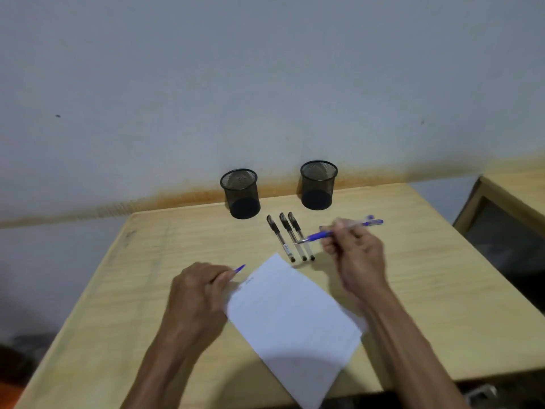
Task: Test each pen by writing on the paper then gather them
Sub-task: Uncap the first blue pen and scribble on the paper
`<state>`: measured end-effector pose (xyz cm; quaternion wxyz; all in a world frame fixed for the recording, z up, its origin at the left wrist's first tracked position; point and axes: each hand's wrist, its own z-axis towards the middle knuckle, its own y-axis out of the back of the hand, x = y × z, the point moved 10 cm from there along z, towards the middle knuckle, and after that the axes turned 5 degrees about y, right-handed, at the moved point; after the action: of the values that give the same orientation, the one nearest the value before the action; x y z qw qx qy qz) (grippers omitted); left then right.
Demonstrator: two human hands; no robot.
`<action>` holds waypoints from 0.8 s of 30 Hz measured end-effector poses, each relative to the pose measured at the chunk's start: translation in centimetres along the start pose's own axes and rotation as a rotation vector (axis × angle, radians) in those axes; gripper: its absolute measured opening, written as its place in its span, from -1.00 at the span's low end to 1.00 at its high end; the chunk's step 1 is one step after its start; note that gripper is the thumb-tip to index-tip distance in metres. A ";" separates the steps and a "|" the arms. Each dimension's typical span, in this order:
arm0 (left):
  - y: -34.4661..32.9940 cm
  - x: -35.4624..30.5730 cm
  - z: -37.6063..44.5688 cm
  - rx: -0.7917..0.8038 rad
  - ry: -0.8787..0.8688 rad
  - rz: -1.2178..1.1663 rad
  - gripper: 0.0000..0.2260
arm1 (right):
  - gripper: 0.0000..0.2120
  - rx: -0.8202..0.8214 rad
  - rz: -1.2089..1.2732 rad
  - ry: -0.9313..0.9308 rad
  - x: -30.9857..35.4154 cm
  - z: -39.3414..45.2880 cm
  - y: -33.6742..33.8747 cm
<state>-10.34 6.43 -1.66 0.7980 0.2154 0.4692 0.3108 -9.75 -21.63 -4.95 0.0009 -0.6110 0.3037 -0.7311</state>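
Note:
A white sheet of paper (292,320) lies at an angle on the wooden table (427,290). My right hand (354,255) grips an uncapped blue pen (320,236), its tip pointing left above the paper's far corner. Another blue pen (374,222) lies behind that hand. My left hand (200,293) holds a blue pen cap (240,268) and rests at the paper's left edge. Three black pens (290,236) lie side by side beyond the paper.
Two black mesh pen cups stand at the back of the table, one on the left (240,193) and one on the right (318,184). A second desk (513,208) stands to the right, past the table's edge.

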 end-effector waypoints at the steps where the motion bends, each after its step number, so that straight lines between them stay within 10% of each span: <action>1: 1.4 1.8 -0.2 -0.030 0.097 -0.020 -0.82 | -0.87 -0.021 0.009 0.031 1.1 0.9 0.9; 12: -1.3 7.9 2.6 0.030 0.279 0.232 -0.90 | -0.82 0.161 -0.288 -0.025 -2.6 -3.8 -2.6; 24: -1.7 8.8 1.1 -0.064 0.367 -0.173 -0.69 | -0.86 0.159 -0.380 -0.024 -3.4 -3.4 -2.7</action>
<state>-5.62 11.29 -7.61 0.7292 0.0885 0.6134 0.2901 -10.97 -16.67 -7.00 -0.0853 -0.6638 0.1245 -0.7325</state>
